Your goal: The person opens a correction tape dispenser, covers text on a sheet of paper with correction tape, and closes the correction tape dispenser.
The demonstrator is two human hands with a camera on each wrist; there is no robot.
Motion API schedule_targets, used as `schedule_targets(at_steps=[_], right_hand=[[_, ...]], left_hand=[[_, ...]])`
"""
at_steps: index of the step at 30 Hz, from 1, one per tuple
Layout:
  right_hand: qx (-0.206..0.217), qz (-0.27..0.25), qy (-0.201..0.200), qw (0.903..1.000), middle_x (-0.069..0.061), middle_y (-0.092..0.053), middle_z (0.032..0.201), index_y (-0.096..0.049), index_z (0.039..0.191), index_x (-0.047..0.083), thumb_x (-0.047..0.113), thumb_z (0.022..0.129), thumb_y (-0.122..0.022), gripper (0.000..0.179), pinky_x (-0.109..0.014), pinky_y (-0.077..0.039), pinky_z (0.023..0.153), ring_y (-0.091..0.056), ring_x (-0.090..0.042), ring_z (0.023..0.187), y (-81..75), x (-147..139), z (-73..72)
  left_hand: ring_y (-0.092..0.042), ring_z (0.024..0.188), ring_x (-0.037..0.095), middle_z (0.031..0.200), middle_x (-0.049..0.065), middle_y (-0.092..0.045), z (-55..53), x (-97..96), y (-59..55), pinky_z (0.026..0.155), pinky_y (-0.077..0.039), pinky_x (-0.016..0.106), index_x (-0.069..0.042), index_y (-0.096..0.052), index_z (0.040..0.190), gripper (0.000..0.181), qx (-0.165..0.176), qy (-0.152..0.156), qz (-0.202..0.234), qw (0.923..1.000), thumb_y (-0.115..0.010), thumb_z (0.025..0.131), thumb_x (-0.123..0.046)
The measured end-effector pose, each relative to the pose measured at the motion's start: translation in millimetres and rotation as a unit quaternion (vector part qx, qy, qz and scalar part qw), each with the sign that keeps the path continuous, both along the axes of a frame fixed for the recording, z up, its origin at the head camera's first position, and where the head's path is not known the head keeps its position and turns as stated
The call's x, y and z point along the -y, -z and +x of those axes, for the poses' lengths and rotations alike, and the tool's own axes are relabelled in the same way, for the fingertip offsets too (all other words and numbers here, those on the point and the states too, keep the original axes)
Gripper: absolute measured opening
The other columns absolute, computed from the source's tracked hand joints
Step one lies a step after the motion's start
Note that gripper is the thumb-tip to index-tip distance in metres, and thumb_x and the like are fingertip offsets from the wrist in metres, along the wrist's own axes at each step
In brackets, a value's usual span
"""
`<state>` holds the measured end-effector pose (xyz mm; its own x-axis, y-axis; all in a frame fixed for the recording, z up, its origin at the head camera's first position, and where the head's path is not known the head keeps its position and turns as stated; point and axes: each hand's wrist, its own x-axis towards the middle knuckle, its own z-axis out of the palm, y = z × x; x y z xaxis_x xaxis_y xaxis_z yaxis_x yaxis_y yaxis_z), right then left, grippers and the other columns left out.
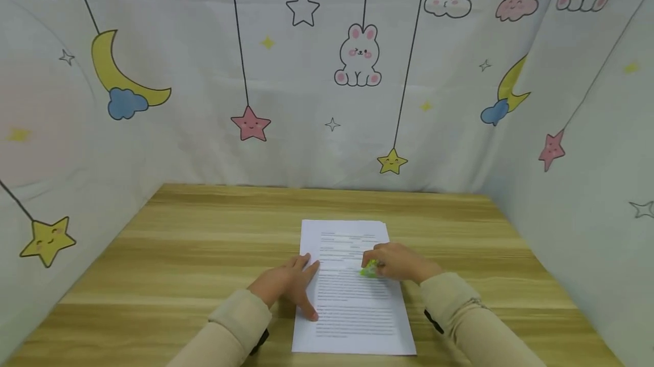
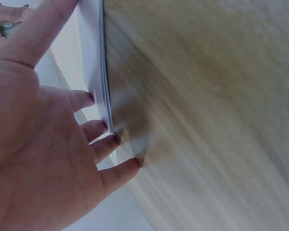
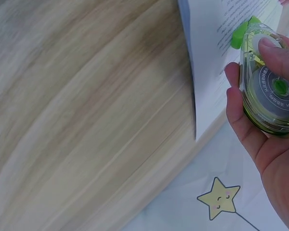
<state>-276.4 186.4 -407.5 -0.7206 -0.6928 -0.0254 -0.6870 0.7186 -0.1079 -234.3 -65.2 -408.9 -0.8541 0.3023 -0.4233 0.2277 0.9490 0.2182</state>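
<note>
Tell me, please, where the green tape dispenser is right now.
In the head view, the green tape dispenser is in the right hand, over the right half of the printed pages, across from the left hand.

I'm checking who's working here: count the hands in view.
2. The left hand lies at the paper's left edge; the right hand holds the tape dispenser at its right side. Neither is hidden in the head view.

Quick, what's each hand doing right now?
Left hand: open, fingers spread, at the left side of the paper stack.
Right hand: closed, holding a clear-and-green tape dispenser.
</note>
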Motion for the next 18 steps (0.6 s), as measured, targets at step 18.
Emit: schedule_targets(at_steps=[18], right_hand=[[0.015, -0.013, -0.007, 0.9998, -0.001, -0.066, 0.090, -0.066, 0.093, 0.018, -0.001, 0.078, -0.063, 0.024, -0.031, -0.048, 0.070, -0.058, -0.013, 0.080, 0.5, -23, 1.0]], left_hand=[[-0.013, 0.142, 0.030, 0.155, 0.007, -0.012, 0.7, 5.8, 2.5, 0.107, -0.027, 0.055, -0.019, -0.023, 0.147, 0.109, 0.001, 0.003, 0.006, 1.0000, -0.079, 0.061, -0.053]])
